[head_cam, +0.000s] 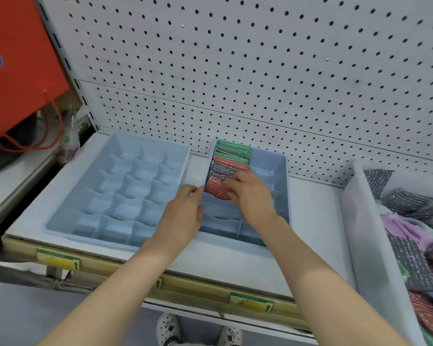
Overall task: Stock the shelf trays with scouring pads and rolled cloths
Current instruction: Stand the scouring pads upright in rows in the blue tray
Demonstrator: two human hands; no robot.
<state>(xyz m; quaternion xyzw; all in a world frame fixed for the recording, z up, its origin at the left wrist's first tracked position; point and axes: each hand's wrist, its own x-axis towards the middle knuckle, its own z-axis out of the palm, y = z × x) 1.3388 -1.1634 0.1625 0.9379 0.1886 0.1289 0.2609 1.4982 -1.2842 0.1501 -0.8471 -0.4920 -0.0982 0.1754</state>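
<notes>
Standing by the white shelf (315, 221), I saw the person working at the pale blue divided plastic tray (286, 186) at twelve o'clock. The right hand (250, 193) had its grip closed on a red glittery scouring pad (214, 187), fingers curled over the top edge, setting it upright at the six o'clock end of a row of green, red and dark scouring pads (231, 156) in the tray's nine o'clock column. The left hand (183, 211) lay with loose fingers against that tray's rim, gripping nothing, apparently steadying it. A matching empty blue compartment tray (150, 139) waited at ten o'clock. This looked like early stocking; next, I judged, would come a reach to three o'clock, where a white plastic bin (360, 221) held loose pads and cloths.
</notes>
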